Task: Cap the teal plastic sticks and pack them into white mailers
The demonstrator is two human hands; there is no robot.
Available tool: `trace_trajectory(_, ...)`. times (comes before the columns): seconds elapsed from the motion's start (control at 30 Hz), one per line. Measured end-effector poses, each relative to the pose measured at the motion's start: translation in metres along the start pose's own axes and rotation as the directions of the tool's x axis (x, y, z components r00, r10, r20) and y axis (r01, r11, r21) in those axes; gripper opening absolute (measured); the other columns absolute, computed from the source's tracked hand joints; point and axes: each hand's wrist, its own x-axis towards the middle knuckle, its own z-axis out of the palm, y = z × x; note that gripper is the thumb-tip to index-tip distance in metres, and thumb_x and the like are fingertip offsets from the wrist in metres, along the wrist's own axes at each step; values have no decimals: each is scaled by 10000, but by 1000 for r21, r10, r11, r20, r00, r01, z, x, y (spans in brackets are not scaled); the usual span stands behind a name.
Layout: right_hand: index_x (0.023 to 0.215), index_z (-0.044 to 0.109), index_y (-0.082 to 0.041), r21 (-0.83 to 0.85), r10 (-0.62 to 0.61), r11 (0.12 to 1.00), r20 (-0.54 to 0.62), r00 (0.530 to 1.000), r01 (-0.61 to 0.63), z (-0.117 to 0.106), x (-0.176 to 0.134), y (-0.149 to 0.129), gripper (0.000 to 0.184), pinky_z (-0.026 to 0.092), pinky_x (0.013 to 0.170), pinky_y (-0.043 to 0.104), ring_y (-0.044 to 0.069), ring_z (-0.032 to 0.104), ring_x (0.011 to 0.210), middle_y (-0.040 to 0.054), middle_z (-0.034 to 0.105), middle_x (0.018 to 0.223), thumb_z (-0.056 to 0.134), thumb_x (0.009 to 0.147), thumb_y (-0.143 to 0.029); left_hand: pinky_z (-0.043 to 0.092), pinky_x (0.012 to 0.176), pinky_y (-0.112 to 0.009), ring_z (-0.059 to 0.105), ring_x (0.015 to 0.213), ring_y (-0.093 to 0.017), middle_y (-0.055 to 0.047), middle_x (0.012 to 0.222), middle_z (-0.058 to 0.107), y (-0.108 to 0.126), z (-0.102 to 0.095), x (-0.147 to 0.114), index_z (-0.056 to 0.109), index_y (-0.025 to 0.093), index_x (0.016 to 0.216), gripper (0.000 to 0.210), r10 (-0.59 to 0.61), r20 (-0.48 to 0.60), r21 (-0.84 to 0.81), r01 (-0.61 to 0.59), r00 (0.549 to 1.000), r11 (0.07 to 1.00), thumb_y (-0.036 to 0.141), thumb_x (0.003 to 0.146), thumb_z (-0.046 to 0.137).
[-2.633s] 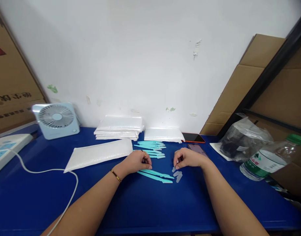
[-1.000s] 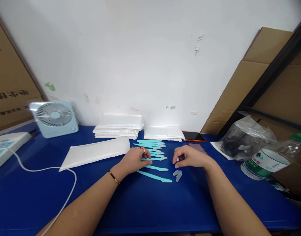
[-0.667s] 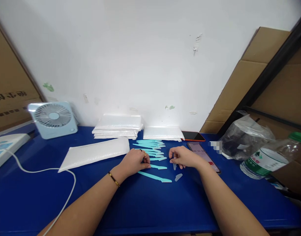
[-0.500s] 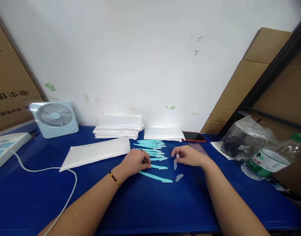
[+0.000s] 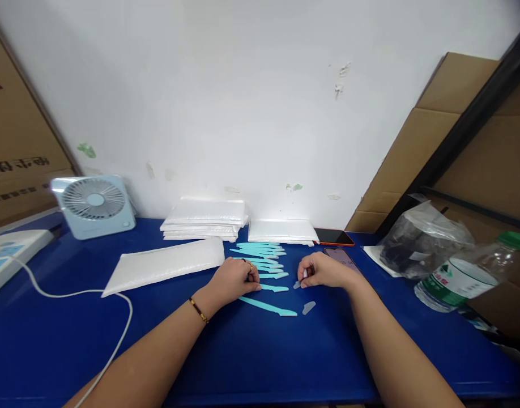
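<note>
My left hand is closed, thumb and fingers pinching the handle of a teal eyebrow razor whose blade end points right. Another eyebrow razor lies in front of it, and several more are laid out in a row behind. To the right, my right hand is closed, with a clear blade cap between thumb and fingertips, a short way from the razor's blade end. A second clear cap lies on the blue table below that hand.
Padded white envelopes are stacked at the back, with a smaller pile beside them and a single envelope at left. Two phones lie behind my right hand. A fan, power strip, cable, water bottle and bagged item stand around.
My right hand has moved slightly left toward the razor in my left hand, and the cap in its fingers has turned from upright to more slanted. My left hand has stayed put.
</note>
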Motion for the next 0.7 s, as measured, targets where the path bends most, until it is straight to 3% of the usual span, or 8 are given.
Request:
trace_trajectory(0.13,770,695,-171,21,-27,999,19,999,27,4,2,-4,268,422,550,217,144,584,616,28,666,688,657,650,-407,305,575,-212,534,623,-104,43,689,637,-1,3,1,670,236,709,175,-17,-23,-13,16,1000,1000,400,725,612)
trace_trajectory(0.33,780,692,-180,-3,-134,991,-126,983,135,20,15,-14,228,420,590,216,133,577,661,29,654,759,639,698,-385,307,579,-217,538,619,-103,39,691,640,-6,7,4,678,234,715,179,-18,-26,-21,18,999,1000,405,720,624)
trace_trajectory(0.5,750,694,-186,-81,-192,981,-237,952,177,33,28,-21,158,396,584,219,124,549,653,33,620,751,603,751,-315,317,644,-244,550,704,-137,27,734,645,-8,8,10,674,237,694,156,-63,-108,55,69,992,996,374,735,613)
trace_trajectory(0.63,791,690,-189,-70,-183,983,-242,953,171,24,21,-22,159,404,600,220,125,549,670,31,611,768,603,750,-316,321,701,-269,552,795,-167,15,774,651,-5,4,9,677,244,742,192,-72,-157,88,87,985,992,420,739,601)
trace_trajectory(0.7,834,686,-191,-41,-152,988,-189,970,146,14,10,-17,227,413,591,216,126,547,670,27,607,795,660,690,-364,336,681,-257,551,788,-161,11,801,646,-2,0,4,669,242,810,257,-53,-139,50,61,989,997,471,709,615)
